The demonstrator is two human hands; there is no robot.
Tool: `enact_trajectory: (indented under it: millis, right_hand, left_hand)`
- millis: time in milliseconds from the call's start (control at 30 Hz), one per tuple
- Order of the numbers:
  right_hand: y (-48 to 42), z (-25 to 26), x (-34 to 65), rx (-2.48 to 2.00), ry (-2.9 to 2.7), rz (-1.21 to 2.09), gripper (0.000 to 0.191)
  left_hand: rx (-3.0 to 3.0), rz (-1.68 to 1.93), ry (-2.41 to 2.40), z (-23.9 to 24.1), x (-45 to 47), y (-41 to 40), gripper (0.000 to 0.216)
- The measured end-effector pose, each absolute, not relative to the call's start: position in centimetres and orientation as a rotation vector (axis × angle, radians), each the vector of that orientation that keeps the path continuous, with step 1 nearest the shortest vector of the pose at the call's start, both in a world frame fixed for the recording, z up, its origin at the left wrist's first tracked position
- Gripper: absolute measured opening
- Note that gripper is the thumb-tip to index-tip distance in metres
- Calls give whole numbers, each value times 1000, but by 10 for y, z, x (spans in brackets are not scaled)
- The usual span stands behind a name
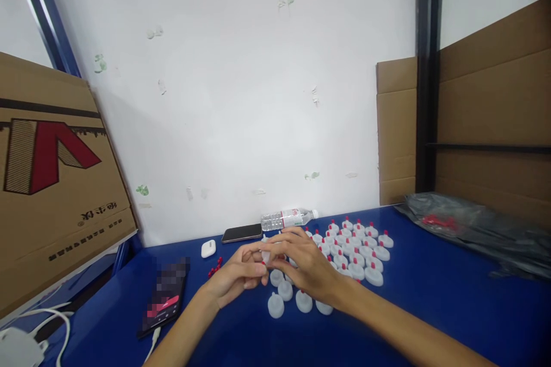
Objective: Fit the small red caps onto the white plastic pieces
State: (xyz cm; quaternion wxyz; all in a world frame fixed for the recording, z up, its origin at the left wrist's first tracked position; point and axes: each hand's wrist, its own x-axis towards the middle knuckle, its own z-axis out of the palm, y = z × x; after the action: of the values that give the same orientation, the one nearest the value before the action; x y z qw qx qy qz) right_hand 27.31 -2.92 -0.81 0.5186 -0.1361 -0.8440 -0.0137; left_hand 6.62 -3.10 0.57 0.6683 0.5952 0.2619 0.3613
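Observation:
My left hand point(236, 276) and my right hand point(303, 261) meet above the blue table point(430, 298), fingers pinched together around a small translucent white cap point(266, 256). Just under my hands lie three white caps without red tips point(276, 305). Behind and to the right of my right hand stand several rows of white caps with red tips point(359, 246). A few small red pieces point(214, 266) lie on the table left of my left hand.
A phone with a cable point(166, 298) lies at the left, a white earbud case point(208, 248), a second phone point(241, 233) and a lying water bottle point(288, 218) at the back. A grey plastic bag point(473, 229) sits right. Cardboard boxes point(55, 183) flank both sides.

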Motion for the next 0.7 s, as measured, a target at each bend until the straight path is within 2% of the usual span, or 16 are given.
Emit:
enact_trajectory:
  millis: [300,500,700]
  right_hand:
    - [-22,-10,274,-418,-2120,-114,11]
    - [-23,-9,276,-487,-2109,-206,8]
    - [-15,-12,283,-671,-2059,-223,7]
  left_hand:
    - [1550,889,786,1,73,-28,35]
    - [1599,868,846,4,67,-20,57]
    - [1969,1147,1467,9,22,6,47]
